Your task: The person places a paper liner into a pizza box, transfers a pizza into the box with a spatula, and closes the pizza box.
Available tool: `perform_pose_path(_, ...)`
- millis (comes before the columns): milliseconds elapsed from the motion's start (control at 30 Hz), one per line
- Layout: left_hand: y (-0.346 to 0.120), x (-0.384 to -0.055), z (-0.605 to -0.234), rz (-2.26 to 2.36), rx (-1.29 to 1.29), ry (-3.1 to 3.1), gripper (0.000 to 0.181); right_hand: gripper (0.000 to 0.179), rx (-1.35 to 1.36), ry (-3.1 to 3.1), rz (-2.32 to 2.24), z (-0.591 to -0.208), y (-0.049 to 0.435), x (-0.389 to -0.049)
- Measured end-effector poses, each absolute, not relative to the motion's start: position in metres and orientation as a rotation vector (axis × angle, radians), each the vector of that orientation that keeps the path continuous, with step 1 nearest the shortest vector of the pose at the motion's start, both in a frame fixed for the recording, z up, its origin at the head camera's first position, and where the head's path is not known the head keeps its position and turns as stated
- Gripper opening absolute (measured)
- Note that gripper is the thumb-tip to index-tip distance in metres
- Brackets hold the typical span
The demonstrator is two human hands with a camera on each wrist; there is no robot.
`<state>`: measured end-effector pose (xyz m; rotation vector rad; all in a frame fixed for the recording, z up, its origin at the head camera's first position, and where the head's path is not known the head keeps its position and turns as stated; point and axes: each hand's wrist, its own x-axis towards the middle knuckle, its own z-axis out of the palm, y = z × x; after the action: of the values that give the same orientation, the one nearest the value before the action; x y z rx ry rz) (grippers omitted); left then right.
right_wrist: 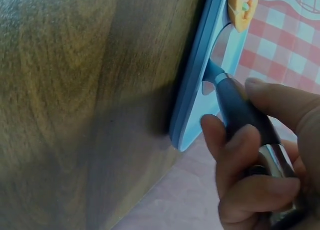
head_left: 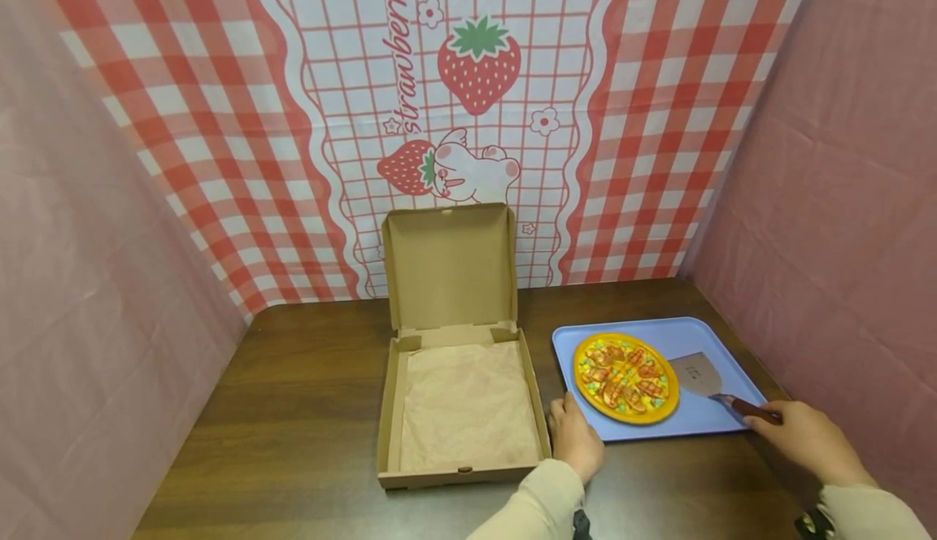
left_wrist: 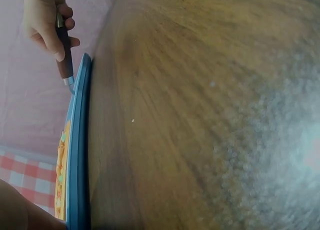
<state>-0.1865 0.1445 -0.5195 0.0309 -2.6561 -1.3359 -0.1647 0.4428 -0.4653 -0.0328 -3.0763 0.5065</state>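
Note:
My right hand (head_left: 816,441) grips the dark wooden handle of a pizza spatula (head_left: 698,375); in the right wrist view the fingers (right_wrist: 250,190) curl round that handle. The spatula's wide metal blade lies over the blue tray (head_left: 713,418), its front edge against the right side of a round pizza (head_left: 625,378) with a yellow rim, which looks like a toy. My left hand (head_left: 578,438) holds the tray at its left front edge. Seen from the left wrist, only part of that hand (left_wrist: 25,210) shows beside the tray's rim; its fingertips are hidden.
Left of the tray stands a cardboard pizza box (head_left: 385,442), lid up, with brown paper (head_left: 468,406) lining its base. Both stand on a dark wooden table (head_left: 293,410). Behind hangs a red checked strawberry cloth (head_left: 476,141); pink curtains (head_left: 842,198) close in the sides.

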Motion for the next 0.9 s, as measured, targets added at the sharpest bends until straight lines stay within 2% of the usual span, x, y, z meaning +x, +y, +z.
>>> perform_pose_path(400,0.144,-0.189,-0.52,-1.415,0.059,-2.661,0.053,0.033,-0.006,-3.012,0.486,-0.457,0.454,-0.167)
perform_pose_path(667,0.144,-0.189,-0.521,-1.441,0.058,-2.654,0.053,0.045,0.044,-3.072,0.41,-0.435,0.474,-0.167)
perform_pose_path(900,0.143,-0.188,-0.521,-1.484,0.061,-2.637,0.055,0.03,0.294,-3.028,0.235,-0.42,0.488,-0.174)
